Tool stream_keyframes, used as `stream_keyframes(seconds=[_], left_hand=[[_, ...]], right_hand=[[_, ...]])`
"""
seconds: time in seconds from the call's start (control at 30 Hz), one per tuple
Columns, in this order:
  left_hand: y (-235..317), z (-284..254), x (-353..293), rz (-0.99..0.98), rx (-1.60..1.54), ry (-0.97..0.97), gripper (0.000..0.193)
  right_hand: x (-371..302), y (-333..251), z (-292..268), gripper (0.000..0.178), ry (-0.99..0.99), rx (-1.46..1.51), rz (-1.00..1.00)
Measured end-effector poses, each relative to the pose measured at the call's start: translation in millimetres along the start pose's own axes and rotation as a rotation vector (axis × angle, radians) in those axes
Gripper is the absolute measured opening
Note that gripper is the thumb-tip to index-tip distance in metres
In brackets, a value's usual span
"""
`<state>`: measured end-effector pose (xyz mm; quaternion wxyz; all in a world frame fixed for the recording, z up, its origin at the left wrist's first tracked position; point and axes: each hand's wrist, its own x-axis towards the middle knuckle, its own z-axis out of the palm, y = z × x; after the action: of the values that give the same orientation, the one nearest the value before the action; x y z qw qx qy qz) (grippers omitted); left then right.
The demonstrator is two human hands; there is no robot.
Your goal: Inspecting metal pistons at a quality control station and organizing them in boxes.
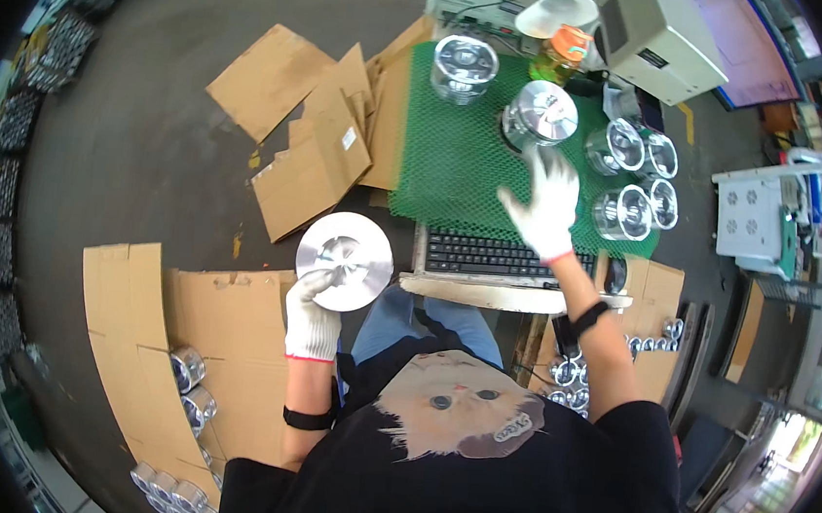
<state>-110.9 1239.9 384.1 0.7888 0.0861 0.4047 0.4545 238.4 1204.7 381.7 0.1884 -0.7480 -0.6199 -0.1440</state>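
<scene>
1. Silver metal disc [363, 245]: held off the counter [510, 297], left of its white front edge, face up to the camera.
2. Left hand [312, 326], white knit glove: fingers closed on the disc at its near-left edge, fingertips lying over the face. Grip underneath hidden.
3. Right hand [549, 208], same glove, slightly blurred: fingers extended, thumb spread wide, nothing seen between them. Fingertips right at the near side of a closed-top metal cylinder [548, 112]; can't tell if they touch.
4. Cylinder sits upright on the green mesh mat [448, 172], bright flat end up.
5. One open-topped metal cup [463, 71] at far left of the mat; four more metal cups [623, 214] grouped at the right.
6. Behind the cylinder: jar with orange lid [561, 53], beside a beige boxy instrument [659, 44]. Monitor [756, 52] farther right.
7. Keyboard [489, 256] between mat and counter front edge; black mouse [616, 275] to its right.
8. Flattened cardboard [315, 175] piled left of the mat.
9. Open carton [123, 305] lower left, silver parts [188, 369] along its inner wall. More shiny cylindrical parts [569, 373] low on the right, beside the right forearm.
</scene>
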Motion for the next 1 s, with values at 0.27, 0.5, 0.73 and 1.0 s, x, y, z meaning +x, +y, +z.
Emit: stream_keyframes(seconds=[0.27,0.5,0.73,1.0], left_hand=[[10,25,-28,0.032,-0.086,-0.064,0.012],[3,63,-44,-0.076,-0.151,-0.169,0.018],[-20,32,-30,-0.240,-0.129,-0.225,0.033],[-48,-51,-1,-0.341,0.428,-0.119,0.048]], right_hand=[[-73,-38,-6,0.049,-0.397,0.761,0.433],[-61,-57,-32,0.043,-0.647,1.684,0.932],[-43,-100,-65,0.052,-0.880,2.490,1.287],[-39,-124,-29,0.035,-0.930,1.741,0.859]])
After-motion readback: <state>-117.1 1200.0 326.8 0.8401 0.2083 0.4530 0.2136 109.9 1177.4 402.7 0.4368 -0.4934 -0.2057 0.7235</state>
